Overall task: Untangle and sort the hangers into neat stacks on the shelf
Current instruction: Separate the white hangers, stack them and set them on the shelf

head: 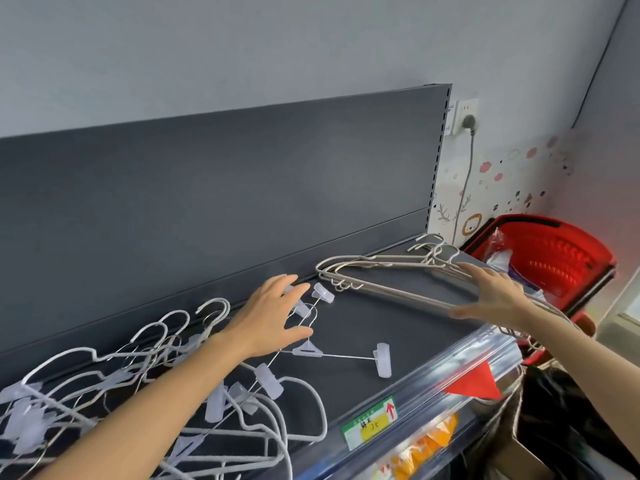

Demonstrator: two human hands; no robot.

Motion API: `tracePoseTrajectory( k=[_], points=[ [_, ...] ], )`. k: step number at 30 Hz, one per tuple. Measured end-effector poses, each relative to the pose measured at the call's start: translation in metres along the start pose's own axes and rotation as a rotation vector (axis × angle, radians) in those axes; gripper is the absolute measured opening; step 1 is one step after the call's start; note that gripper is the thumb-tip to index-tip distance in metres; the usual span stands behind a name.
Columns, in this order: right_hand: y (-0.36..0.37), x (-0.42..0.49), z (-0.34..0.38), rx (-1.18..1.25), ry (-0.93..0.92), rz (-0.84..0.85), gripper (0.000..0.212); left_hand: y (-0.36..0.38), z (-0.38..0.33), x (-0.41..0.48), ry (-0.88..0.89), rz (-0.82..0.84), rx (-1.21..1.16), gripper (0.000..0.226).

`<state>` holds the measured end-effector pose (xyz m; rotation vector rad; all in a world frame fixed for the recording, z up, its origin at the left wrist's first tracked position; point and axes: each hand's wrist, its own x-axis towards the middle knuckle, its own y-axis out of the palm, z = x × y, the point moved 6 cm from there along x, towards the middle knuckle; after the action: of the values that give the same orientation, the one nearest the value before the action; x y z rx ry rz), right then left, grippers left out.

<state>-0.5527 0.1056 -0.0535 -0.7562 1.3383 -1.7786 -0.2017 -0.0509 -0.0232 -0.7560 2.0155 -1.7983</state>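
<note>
Head view: left hand (273,315) released, fingers spread over a thin metal clip hanger with translucent plastic clips (311,351), mid-shelf; no closed grip seen. Right hand (495,296) flat, fingers straight, pressing on a stack of beige wire hangers (381,271) at the right end of the dark grey metal shelf (398,334). Tangle of white coated hangers (138,362) lies at the left end, partly under the left forearm. Judgement: the step is squaring the beige stack while reaching for the clip hanger. Best done by steadying the stack, lifting the clip hanger by its hook so its clips miss the tangle, then starting a separate pile between
</note>
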Motion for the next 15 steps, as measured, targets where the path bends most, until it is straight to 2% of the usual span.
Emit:
tracePoseTrajectory(
  k=[5, 10, 15],
  points=[
    [0.002, 0.009, -0.006, -0.047, -0.017, -0.004, 0.105, 0.004, -0.006, 0.004, 0.004, -0.005, -0.030, 0.078],
    [0.016, 0.017, -0.011, -0.011, -0.013, 0.072, 0.105, 0.004, -0.005, 0.007, -0.009, 0.002, -0.035, 0.078],
    [0.020, 0.014, -0.003, -0.050, -0.050, 0.074, 0.098, 0.011, 0.001, 0.006, -0.009, 0.003, -0.034, 0.079]
  ],
)
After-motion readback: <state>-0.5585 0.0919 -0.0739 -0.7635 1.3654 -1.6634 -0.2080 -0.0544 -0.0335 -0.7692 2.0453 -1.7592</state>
